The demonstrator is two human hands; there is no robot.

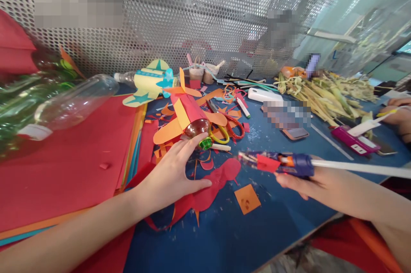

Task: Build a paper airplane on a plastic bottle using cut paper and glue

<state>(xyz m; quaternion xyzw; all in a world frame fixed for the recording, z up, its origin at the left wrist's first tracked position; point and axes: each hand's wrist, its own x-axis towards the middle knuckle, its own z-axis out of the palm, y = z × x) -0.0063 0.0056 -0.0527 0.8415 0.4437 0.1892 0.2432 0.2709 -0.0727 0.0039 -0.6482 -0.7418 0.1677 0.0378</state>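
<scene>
**Holding a glue gun (302,166) near a paper-winged bottle (194,112)**

Wrapping the right hand (300,184) around the glue gun, pointing its nozzle (245,157) leftward. Carrying a red scrap (268,163) along its front, without showing whether stuck or pinched there. Holding the left hand (173,168) open, with thumb and fingers well apart, clasping nothing; hovering near the bottle's green cap (206,143), without showing clearly whether touching. Resting the paper-winged bottle on the blue table (224,243), just beyond those left fingers.

Probably risking a burn by swinging the nozzle toward the left hand; possibly dripping glue onto the red offcut (213,181) or orange square (247,199) through careless tilting; perhaps bending a paper wing by grabbing hastily.

Seeing a capped clear bottle (77,101) at left, apparently containing nothing. Farther back, spotting another bottle inside yellow paper (146,80). Beyond, noticing two cups (195,75) containing something brownish, with slim handles poking out.
</scene>
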